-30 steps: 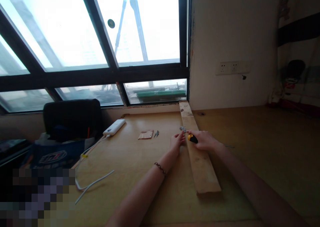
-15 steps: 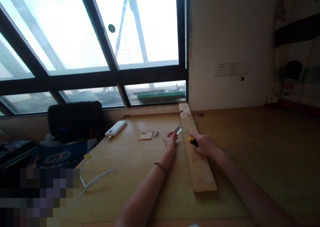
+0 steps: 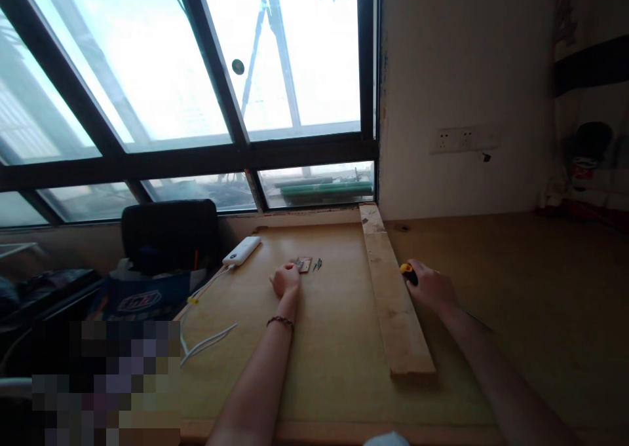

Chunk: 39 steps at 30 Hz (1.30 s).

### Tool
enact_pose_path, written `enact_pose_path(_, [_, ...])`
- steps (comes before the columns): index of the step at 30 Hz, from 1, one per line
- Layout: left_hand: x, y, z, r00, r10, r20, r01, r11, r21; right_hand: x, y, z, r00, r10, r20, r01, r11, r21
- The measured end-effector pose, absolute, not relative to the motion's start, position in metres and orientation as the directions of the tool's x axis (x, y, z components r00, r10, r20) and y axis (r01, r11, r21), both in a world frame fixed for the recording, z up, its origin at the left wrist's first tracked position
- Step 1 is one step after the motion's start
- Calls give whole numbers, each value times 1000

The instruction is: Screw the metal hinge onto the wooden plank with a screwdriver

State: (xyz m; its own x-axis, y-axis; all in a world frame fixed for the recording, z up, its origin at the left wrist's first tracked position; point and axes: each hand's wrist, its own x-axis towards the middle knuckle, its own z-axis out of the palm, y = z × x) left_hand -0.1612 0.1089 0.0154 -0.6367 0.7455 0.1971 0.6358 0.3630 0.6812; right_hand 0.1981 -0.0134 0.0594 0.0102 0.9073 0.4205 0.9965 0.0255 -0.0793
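My left hand (image 3: 285, 279) rests on the wooden table (image 3: 334, 354), fingers curled, with the small metal hinge at its fingertips beside a small wooden piece (image 3: 304, 263). A few screws (image 3: 317, 264) lie just right of that piece. My right hand (image 3: 428, 285) is closed round a screwdriver with a yellow and black handle (image 3: 407, 272); its shaft shows behind my wrist. That hand sits on the table to the right of a long wooden plank (image 3: 393, 295), which runs from the window sill toward me.
A white power bank (image 3: 241, 251) with a white cable (image 3: 206, 344) lies at the table's left. A black chair (image 3: 170, 236) and a blue bag (image 3: 142, 298) stand left of the table. Wall sockets (image 3: 455, 139) are on the white wall.
My left hand carried the hinge from the plank leftward to the small wooden piece. My right hand, with the screwdriver, came off the plank to its right side.
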Motion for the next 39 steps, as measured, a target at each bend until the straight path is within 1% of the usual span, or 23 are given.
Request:
enact_pose_path(3, [-154, 107, 17, -610, 752, 251, 723, 398, 565, 202, -13, 59, 21, 898, 440, 998, 8, -65])
enact_pose_path(5, [-154, 108, 17, -605, 752, 261, 739, 410, 534, 205, -12, 58, 42, 894, 446, 998, -16, -63])
enact_pose_path(8, [-157, 111, 13, -608, 747, 270, 745, 418, 520, 209, -9, 55, 61, 886, 459, 998, -39, -57])
enact_pose_path(14, [-159, 117, 7, -612, 732, 299, 751, 421, 509, 212, -9, 52, 44, 865, 500, 999, -41, -16])
enact_pose_path(16, [-158, 116, 7, -620, 719, 315, 748, 422, 512, 213, -10, 53, 33, 835, 549, 999, -27, -18])
enact_pose_path(18, [-156, 115, 9, -623, 695, 360, 751, 402, 524, 214, -12, 56, -23, 781, 624, 999, 39, -13])
enact_pose_path(20, [-153, 111, 12, -593, 657, 465, 776, 313, 547, 211, -16, 62, -132, 709, 693, 988, 151, 34])
enact_pose_path(23, [-138, 101, 23, -485, 578, 657, 825, 52, 563, 202, -23, 70, -265, 587, 765, 956, 263, 129])
enact_pose_path(25, [-119, 88, 35, -406, 560, 723, 813, -140, 565, 193, -28, 71, -312, 505, 805, 937, 303, 173])
enact_pose_path(26, [-107, 80, 42, -376, 569, 731, 782, -229, 580, 188, -31, 71, -328, 467, 821, 928, 321, 188])
enact_pose_path(27, [-93, 70, 49, -344, 605, 719, 729, -311, 610, 184, -33, 69, -344, 435, 832, 918, 343, 200])
enact_pose_path(28, [-77, 59, 56, -299, 671, 678, 647, -380, 661, 181, -34, 66, -359, 420, 833, 908, 364, 208])
enact_pose_path(29, [-62, 48, 61, -232, 761, 606, 540, -417, 731, 178, -36, 62, -371, 425, 826, 901, 381, 209])
enact_pose_path(30, [-46, 36, 66, -123, 861, 493, 411, -408, 815, 175, -37, 59, -384, 441, 811, 893, 399, 205])
enact_pose_path(31, [-32, 24, 69, 53, 939, 340, 268, -341, 901, 171, -39, 55, -398, 465, 791, 885, 422, 198])
enact_pose_path(32, [-21, 14, 71, 236, 955, 177, 136, -213, 968, 168, -40, 51, -420, 488, 765, 871, 453, 190])
enact_pose_path(33, [-11, 5, 71, 364, 930, 54, 45, -76, 996, 164, -41, 48, -442, 499, 745, 854, 488, 180])
enact_pose_path(34, [-5, -2, 70, 429, 903, -25, -23, 38, 999, 159, -43, 45, -460, 498, 735, 836, 521, 171])
enact_pose_path(36, [1, -10, 68, 456, 883, -112, -134, 193, 972, 149, -44, 43, -494, 475, 728, 801, 574, 170])
enact_pose_path(38, [-1, -8, 65, 422, 896, -140, -223, 252, 942, 140, -43, 43, -516, 463, 720, 784, 594, 180])
enact_pose_path(39, [-4, -5, 64, 394, 909, -135, -251, 248, 936, 137, -42, 44, -519, 466, 717, 783, 595, 181])
